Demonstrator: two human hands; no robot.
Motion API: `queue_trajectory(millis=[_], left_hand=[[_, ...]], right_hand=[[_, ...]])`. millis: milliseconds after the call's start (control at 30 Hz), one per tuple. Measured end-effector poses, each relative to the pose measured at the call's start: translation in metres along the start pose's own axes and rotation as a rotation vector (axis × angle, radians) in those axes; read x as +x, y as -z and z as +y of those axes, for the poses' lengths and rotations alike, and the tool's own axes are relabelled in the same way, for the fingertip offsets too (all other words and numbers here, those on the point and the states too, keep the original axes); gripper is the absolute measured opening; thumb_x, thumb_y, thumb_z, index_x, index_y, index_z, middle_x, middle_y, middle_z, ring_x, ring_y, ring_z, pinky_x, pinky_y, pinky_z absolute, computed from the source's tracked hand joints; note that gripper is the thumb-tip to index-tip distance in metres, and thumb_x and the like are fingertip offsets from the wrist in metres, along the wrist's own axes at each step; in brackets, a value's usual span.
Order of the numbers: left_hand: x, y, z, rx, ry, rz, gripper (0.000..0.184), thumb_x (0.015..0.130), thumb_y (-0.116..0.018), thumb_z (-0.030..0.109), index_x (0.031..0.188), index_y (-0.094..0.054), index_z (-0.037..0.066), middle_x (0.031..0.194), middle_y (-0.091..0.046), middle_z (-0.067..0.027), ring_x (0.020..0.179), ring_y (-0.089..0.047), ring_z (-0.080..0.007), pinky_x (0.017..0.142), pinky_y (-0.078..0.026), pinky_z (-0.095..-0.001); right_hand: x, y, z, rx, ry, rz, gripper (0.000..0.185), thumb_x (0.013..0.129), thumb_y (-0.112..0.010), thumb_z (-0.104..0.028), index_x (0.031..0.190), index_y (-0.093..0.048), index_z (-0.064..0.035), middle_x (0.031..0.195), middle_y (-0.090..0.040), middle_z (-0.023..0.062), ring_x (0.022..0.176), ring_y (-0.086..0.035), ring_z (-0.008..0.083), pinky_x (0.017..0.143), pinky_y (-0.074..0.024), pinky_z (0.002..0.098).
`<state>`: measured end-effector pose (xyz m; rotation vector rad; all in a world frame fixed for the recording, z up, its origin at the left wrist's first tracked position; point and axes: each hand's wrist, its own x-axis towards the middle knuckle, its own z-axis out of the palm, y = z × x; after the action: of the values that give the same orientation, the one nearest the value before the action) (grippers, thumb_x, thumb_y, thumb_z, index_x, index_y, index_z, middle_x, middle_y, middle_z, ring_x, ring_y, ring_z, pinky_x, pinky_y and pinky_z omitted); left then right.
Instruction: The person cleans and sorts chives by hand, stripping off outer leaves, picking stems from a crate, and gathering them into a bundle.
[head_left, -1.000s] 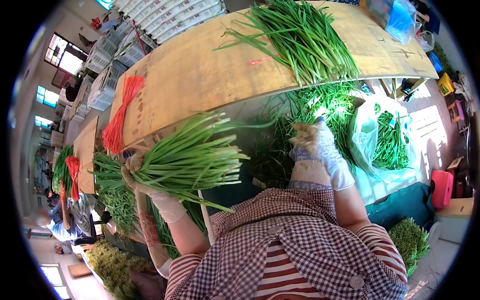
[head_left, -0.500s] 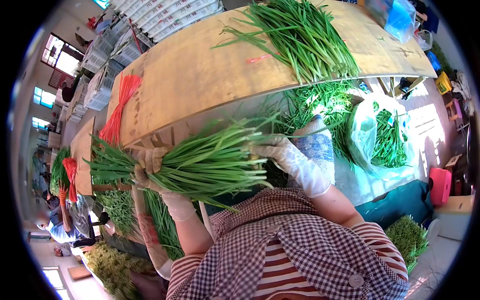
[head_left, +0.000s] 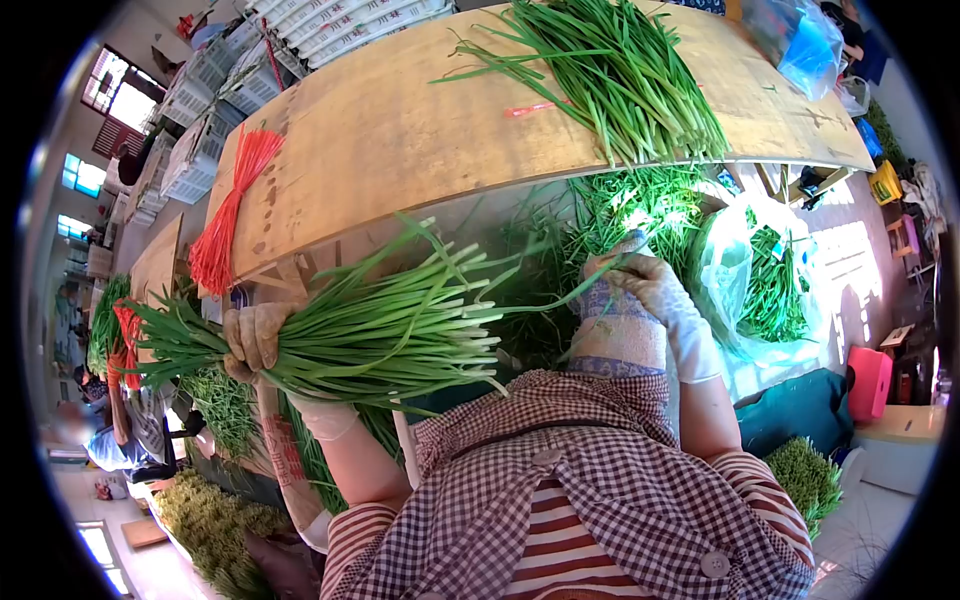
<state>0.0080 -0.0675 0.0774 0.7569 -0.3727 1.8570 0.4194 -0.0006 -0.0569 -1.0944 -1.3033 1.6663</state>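
My left hand point(head_left: 255, 340), in a soiled light glove, is wrapped round a thick bunch of garlic chives point(head_left: 390, 330). The pale stem ends point right and the green leaf tips stick out to the left of the fist. My right hand point(head_left: 645, 282), gloved too, is held apart from the bunch over my knee. Its fingers pinch a loose chive blade point(head_left: 560, 300) that trails left towards the stem ends. A larger pile of chives point(head_left: 620, 85) lies on the wooden table point(head_left: 400, 130) in front of me.
Red ties point(head_left: 235, 215) lie at the table's left end. Loose chive scraps point(head_left: 640, 205) are heaped below the table edge, beside a clear plastic bag point(head_left: 720, 265) holding more greens. White crates point(head_left: 205, 155) stand far left. A co-worker point(head_left: 120, 440) sits at the left, a hand near red ties.
My right hand has pulled away from the stem ends to the right, drawing a chive blade along. My left hand and the bunch have shifted slightly left.
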Motion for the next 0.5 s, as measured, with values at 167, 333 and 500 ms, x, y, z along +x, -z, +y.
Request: queue_trajectory(millis=[167, 333, 500], left_hand=[[-0.002, 0.002, -0.014, 0.145, 0.087, -0.083, 0.021, 0.078, -0.068, 0.013, 0.070, -0.049, 0.014, 0.055, -0.056, 0.0052, 0.050, -0.051, -0.0069, 0.069, -0.045, -0.0224], [0.004, 0.022, -0.014, 0.201, 0.222, -0.295, 0.021, 0.077, -0.070, 0.015, 0.070, -0.050, 0.013, 0.056, -0.060, 0.0036, 0.048, -0.053, -0.0072, 0.067, -0.046, -0.0234], [-0.005, 0.009, -0.014, 0.193, 0.148, -0.061, 0.019, 0.078, -0.068, 0.013, 0.070, -0.050, 0.013, 0.053, -0.057, 0.0038, 0.047, -0.051, -0.0076, 0.068, -0.045, -0.0232]], right_hand=[[0.003, -0.089, -0.061, 0.098, -0.096, -0.179, 0.059, 0.088, -0.064, -0.043, 0.123, -0.056, 0.0041, 0.120, -0.060, 0.0172, 0.113, -0.053, 0.0229, 0.103, -0.0373, 0.0348], [0.019, -0.133, -0.052, 0.130, -0.188, -0.222, 0.047, 0.089, -0.064, -0.040, 0.107, -0.064, 0.0033, 0.098, -0.067, 0.0111, 0.088, -0.060, 0.0176, 0.080, -0.0476, 0.0304], [0.010, -0.126, -0.026, 0.399, -0.127, -0.296, 0.040, 0.096, -0.055, -0.031, 0.115, -0.058, 0.0045, 0.104, -0.065, 0.0127, 0.084, -0.063, 0.0179, 0.076, -0.0499, 0.0295]])
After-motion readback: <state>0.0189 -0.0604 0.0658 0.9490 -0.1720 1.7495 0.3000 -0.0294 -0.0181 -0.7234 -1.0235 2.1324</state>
